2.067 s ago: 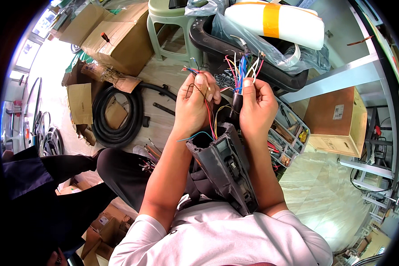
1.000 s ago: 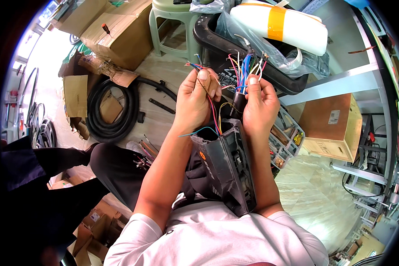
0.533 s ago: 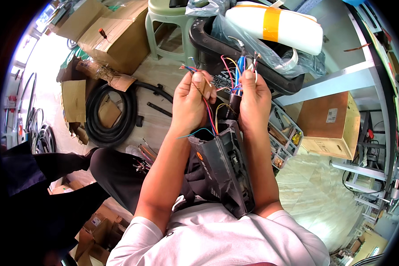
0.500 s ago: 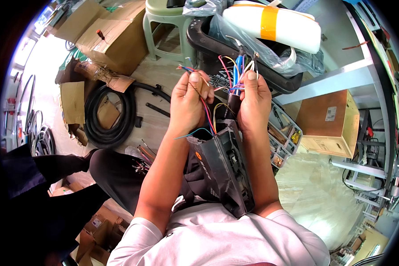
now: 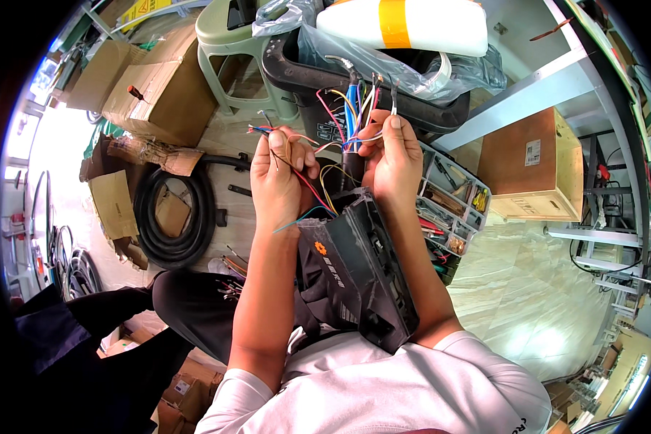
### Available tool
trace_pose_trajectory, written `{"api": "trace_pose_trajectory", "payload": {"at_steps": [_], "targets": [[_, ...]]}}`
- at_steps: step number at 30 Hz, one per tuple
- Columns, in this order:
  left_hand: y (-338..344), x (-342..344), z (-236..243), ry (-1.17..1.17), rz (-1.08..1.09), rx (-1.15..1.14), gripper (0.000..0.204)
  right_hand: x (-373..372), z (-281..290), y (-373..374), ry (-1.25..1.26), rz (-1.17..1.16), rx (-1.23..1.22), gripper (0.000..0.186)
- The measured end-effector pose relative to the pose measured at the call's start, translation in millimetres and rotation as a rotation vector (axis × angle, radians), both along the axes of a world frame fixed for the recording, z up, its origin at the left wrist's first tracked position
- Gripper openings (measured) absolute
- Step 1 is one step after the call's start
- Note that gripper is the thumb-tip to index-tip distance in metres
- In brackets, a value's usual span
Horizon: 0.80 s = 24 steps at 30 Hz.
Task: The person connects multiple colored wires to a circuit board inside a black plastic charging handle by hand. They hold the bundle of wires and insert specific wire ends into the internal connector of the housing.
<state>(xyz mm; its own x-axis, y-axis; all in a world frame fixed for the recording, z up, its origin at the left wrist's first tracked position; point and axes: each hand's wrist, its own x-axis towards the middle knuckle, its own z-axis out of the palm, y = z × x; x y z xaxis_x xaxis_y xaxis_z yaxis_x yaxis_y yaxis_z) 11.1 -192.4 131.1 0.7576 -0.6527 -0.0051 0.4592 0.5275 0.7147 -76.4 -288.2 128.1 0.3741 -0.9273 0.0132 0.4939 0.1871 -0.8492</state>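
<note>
A black plastic housing (image 5: 336, 264) with an orange mark rests on my lap between my forearms. Red, yellow and blue-green wires come out of its upper opening. My left hand (image 5: 283, 170) is closed, thumb against fingers, pinching thin wires (image 5: 262, 130) whose ends stick out above it. Beyond the housing a thick black cable (image 5: 350, 163) ends in a blue inner lead (image 5: 352, 108) and several fanned-out coloured wires. Beside it my right hand (image 5: 394, 155) pinches a white wire (image 5: 394, 101) from that bundle between thumb and fingers. The palms hide parts of the wires.
A black bin (image 5: 286, 69) bearing a white taped roll (image 5: 437, 29) stands ahead, next to a green stool (image 5: 217, 43). A parts organizer (image 5: 474, 220) and wooden box (image 5: 532, 170) lie right. Coiled black hose (image 5: 146, 217) and cardboard box (image 5: 163, 90) lie left. Another person's dark-clothed legs (image 5: 116, 362) are lower left.
The view has shifted, so the bin and stool appear farther left. Both hands keep their pinches on the wires; the right hand's wire now stands more apart from the bundle.
</note>
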Motion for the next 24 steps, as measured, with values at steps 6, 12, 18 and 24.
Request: {"api": "trace_pose_trajectory", "payload": {"at_steps": [6, 12, 18, 24], "targets": [[0, -1, 4, 0.015, 0.011, 0.014, 0.026, 0, 1, 0, 0.003, -0.006, 0.015, 0.025], [-1, -1, 1, 0.016, 0.046, 0.023, 0.028, -2, 6, 4, -0.027, -0.030, 0.004, 0.018], [-2, 0, 5, -0.009, 0.060, 0.081, 0.028, -3, 8, 9, -0.097, 0.037, -0.171, 0.014], [-4, 6, 13, -0.190, 0.042, 0.316, 0.024, -8, 18, 14, 0.024, 0.326, -0.269, 0.009]]}}
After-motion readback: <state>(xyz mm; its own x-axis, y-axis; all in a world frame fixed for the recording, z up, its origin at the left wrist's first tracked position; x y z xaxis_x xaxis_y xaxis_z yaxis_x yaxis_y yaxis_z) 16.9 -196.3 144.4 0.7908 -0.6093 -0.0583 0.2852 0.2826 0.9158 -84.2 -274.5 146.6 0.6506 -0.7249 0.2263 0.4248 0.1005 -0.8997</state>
